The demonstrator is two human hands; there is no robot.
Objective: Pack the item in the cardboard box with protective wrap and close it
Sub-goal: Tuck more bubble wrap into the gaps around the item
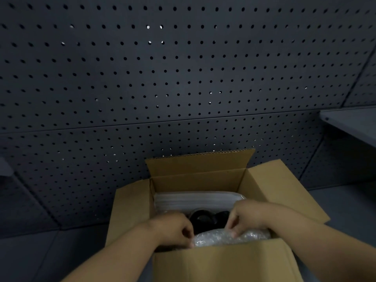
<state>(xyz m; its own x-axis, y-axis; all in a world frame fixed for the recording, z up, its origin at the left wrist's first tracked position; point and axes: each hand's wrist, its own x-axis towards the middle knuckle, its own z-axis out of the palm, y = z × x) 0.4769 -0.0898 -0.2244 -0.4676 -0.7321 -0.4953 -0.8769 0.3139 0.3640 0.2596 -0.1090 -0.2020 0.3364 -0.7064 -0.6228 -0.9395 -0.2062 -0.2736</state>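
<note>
An open cardboard box [195,180] stands at the bottom centre with all its flaps spread. A black rounded item [203,218] lies inside, partly hidden. White foam wrap [193,200] lines the far inner side. Clear bubble wrap [219,238] lies over the near part of the item. My left hand [173,228] pinches the bubble wrap's left edge. My right hand [248,216] pinches the wrap a little further right, with curled fingers above it.
A dark perforated pegboard wall [183,78] rises right behind the box. A grey shelf [350,123] juts out at the right. The box stands on a dark grey surface [50,257].
</note>
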